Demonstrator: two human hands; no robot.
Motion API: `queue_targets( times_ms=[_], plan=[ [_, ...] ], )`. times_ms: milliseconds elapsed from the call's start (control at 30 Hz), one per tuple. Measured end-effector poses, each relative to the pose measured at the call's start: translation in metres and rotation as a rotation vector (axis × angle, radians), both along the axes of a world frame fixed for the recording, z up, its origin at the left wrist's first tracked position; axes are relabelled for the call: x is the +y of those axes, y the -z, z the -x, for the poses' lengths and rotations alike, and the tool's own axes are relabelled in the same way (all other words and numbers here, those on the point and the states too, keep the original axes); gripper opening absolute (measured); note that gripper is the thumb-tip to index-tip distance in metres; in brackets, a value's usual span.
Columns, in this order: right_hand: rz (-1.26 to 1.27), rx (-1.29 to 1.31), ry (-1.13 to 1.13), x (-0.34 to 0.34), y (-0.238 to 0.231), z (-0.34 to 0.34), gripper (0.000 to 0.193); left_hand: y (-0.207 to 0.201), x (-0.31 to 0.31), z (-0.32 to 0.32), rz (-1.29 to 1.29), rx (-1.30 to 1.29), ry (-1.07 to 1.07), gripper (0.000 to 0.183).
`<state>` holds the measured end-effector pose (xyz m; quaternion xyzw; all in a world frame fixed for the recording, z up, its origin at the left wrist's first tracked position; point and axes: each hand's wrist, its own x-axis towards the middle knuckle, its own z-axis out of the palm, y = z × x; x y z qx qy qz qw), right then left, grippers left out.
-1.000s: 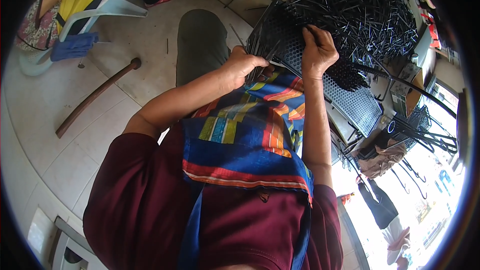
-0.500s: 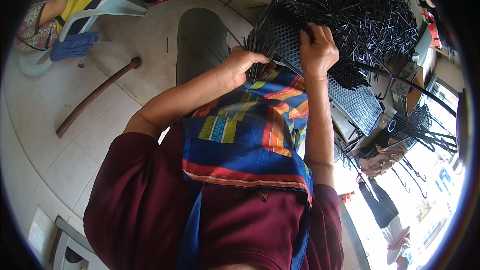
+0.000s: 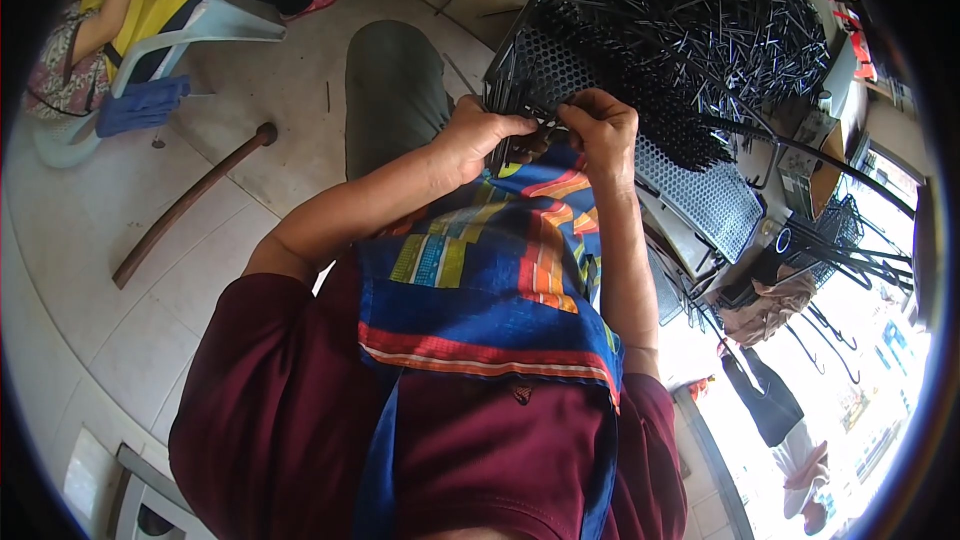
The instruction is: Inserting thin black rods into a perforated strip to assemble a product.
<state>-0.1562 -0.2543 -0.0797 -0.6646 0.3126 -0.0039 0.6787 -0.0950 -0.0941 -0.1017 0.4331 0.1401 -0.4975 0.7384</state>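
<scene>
My left hand (image 3: 478,137) is closed around a bundle of thin dark rods (image 3: 506,100) that point up and away from me. Beside it, my right hand (image 3: 604,128) is pinched, thumb against fingers, right at the bundle's edge; what sits between its fingertips is too small to make out. Just beyond both hands lies a perforated metal plate (image 3: 703,190) full of round holes. Dense rows of black rods (image 3: 655,105) stand in its middle part, while holes show bare at both ends.
A large heap of loose black rods (image 3: 700,10) covers the surface behind the plate. Black metal bars (image 3: 815,165) and hooks are at the right. A person (image 3: 75,55) sits by a pale plastic chair (image 3: 200,25) at the far left. A curved wooden stick (image 3: 195,205) stands near the floor tiles.
My right hand has come from above the perforated plate down and left to the bundle. My left hand keeps its hold on the rods, nearly in place.
</scene>
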Motion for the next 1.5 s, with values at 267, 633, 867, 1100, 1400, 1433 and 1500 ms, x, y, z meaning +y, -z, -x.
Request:
queue_targets(
  times_ms=[267, 633, 867, 1100, 1400, 1433, 1500],
  plan=[
    [0.001, 0.090, -0.105, -0.002, 0.001, 0.002, 0.005, 0.010, -0.003, 0.003, -0.050, -0.203, 0.019, 0.013],
    [0.625, -0.473, 0.311, -0.045, 0.015, -0.018, 0.012, 0.008, -0.002, 0.000, -0.164, -0.066, 0.107, 0.010],
    [0.648, -0.465, 0.278, -0.045, 0.018, -0.015, 0.012, 0.012, 0.002, -0.003, -0.166, -0.021, 0.078, 0.008],
    [0.650, -0.469, 0.248, -0.045, 0.013, -0.017, 0.012, 0.012, -0.001, -0.001, -0.138, -0.043, 0.047, 0.009],
    [0.738, -0.446, 0.136, -0.052, 0.009, -0.016, 0.012, 0.018, 0.001, -0.001, -0.068, 0.013, 0.027, 0.009],
    [0.742, -0.435, 0.138, -0.052, 0.011, -0.015, 0.013, 0.016, 0.000, -0.002, -0.067, 0.013, 0.027, 0.009],
    [0.744, -0.424, 0.138, -0.051, 0.010, -0.014, 0.013, 0.015, 0.001, -0.004, -0.181, 0.044, 0.072, 0.009]
  ],
)
